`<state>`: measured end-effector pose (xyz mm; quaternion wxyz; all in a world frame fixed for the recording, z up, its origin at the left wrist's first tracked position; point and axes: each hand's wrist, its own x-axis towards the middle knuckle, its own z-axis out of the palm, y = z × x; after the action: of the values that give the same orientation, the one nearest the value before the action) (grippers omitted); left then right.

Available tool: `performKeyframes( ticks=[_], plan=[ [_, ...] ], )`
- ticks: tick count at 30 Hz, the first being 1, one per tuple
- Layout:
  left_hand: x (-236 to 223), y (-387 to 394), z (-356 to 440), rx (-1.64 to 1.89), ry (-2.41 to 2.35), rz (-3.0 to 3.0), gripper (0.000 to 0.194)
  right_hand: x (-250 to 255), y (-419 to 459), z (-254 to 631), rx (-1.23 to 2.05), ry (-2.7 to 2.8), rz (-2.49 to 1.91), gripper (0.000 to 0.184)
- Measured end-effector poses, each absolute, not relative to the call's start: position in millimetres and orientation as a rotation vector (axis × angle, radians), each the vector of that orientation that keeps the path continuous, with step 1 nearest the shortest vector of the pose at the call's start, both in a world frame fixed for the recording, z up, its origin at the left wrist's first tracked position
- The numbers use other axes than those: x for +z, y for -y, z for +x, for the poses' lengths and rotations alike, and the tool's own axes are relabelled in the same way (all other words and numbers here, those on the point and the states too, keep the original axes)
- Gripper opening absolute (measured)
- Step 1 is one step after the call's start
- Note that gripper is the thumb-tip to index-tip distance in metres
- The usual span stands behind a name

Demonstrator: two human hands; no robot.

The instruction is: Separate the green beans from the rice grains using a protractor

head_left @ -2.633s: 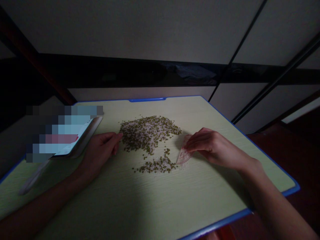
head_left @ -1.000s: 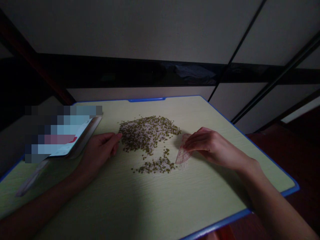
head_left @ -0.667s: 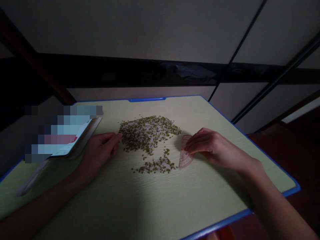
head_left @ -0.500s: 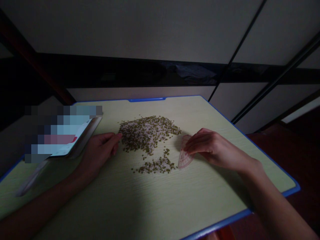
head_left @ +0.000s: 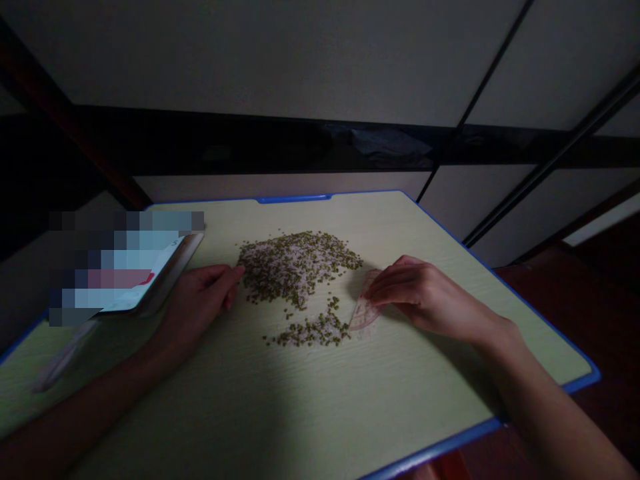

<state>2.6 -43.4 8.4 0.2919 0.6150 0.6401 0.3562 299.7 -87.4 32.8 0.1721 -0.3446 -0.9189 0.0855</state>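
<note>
A clear protractor with reddish markings (head_left: 364, 317) is pinched in my right hand (head_left: 417, 288), tilted, its lower tip at the right end of a small strip of mixed grains (head_left: 316, 331). Behind that strip lies a larger heap of green beans and pale grains (head_left: 295, 264), probably mung beans and rice. At the heap's left edge rests my left hand (head_left: 205, 293), thumb and fingers closed together. Whatever those fingers may hold is hidden.
The pale wood-look table (head_left: 320, 413) has a blue rim. On its left a tablet-like device with a lit, partly blurred screen (head_left: 143, 283) leans at a slant. Light cabinet panels (head_left: 280, 183) rise behind the table.
The protractor in my right hand has tilted, its lower tip swinging a little left to the small strip of grains. My left hand and the larger heap look the same.
</note>
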Motion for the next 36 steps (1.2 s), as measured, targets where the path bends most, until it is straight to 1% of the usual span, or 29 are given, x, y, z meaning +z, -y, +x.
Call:
performKeyframes(
  ticks=[7,21,28,36],
  plan=[
    [9.8,44.9,4.7,0.96,-1.705,1.672,0.041,32.8,87.3,297.6,0.255,2.632,-0.94,0.028],
    [10.5,44.8,5.5,0.963,-1.711,1.647,0.041,32.0,86.9,296.9,0.153,2.62,-1.056,0.029],
    [9.5,44.2,3.9,0.967,-1.701,1.661,0.041,33.0,88.3,297.9,0.231,2.585,-1.024,0.033],
    [8.2,43.5,3.6,0.976,-1.697,1.646,0.041,32.7,87.7,296.6,0.204,2.629,-1.012,0.029]
  ],
)
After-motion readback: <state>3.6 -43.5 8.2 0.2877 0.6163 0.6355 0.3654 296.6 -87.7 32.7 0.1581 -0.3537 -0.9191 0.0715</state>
